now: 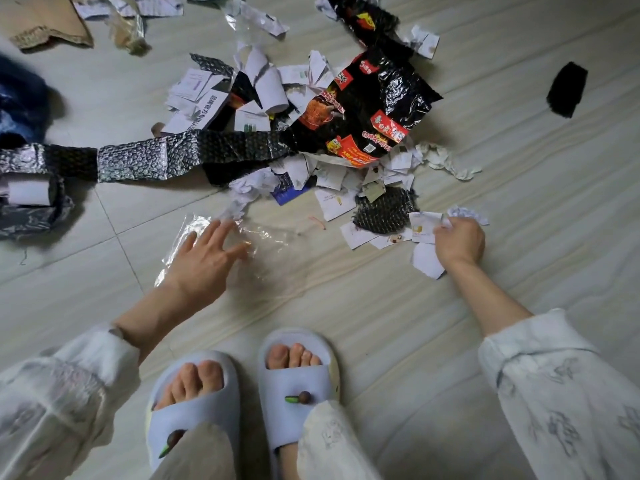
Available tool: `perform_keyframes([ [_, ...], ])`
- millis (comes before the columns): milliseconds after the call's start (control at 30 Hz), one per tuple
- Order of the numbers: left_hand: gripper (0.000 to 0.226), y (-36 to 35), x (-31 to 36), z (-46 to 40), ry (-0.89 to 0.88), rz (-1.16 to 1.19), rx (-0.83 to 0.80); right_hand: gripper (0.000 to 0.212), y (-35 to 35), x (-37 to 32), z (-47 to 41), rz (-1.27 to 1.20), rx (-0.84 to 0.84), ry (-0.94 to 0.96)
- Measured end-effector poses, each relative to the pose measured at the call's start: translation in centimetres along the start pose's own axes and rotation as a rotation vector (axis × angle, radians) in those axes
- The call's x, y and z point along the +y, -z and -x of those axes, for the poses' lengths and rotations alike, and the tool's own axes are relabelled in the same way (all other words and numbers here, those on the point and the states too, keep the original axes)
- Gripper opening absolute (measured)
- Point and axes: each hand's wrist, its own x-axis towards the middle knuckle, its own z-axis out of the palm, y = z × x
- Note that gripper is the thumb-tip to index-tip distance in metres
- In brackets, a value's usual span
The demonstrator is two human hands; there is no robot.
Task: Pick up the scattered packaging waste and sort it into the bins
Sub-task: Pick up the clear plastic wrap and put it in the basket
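A crumpled black noodle wrapper (367, 109) with red labels lies flat at upper centre, on a heap of torn white paper scraps (263, 84). A long strip of black and silver bubble wrap (145, 157) stretches from the left edge to the heap. A clear plastic sheet (263, 244) lies flat on the floor at centre, below the heap.

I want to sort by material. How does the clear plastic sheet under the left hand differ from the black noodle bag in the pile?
The plastic sheet is transparent and unprinted; the noodle bag is opaque black with red and orange print. The sheet lies by itself on the floor under the left hand; the bag rests on paper scraps, untouched. Both are glossy, crinkled film.
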Motion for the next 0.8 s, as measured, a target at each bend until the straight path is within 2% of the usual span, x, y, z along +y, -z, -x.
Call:
perform_keyframes([
  [133,0.052,-0.4,-0.7,0.7,-0.028,0.014,0.004,0.025,-0.3,0.2,-0.4,-0.057,-0.043,-0.040],
  [300,0.069,-0.4,-0.8,1.2,0.044,-0.064,-0.025,0.021,-1.6,-0.7,2.0,-0.372,-0.204,-0.081],
  [433,0.077,-0.5,-0.6,1.4,0.057,-0.067,-0.005,0.025,-3.0,-1.8,3.7,-0.282,-0.195,0.044],
  [567,0.084,-0.2,-0.6,1.3,0.061,-0.110,0.069,0.018,-4.1,-3.3,5.1,-0.232,-0.185,0.122],
  [633,0.081,-0.2,-0.8,1.4,0.066,-0.088,0.072,0.016,-4.4,-3.7,5.7,-0.197,-0.188,0.133],
  [800,0.044,-0.4,-1.5,2.6,0.116,-0.015,0.066,0.022,-4.3,-3.6,6.9,-0.227,-0.218,0.079],
])
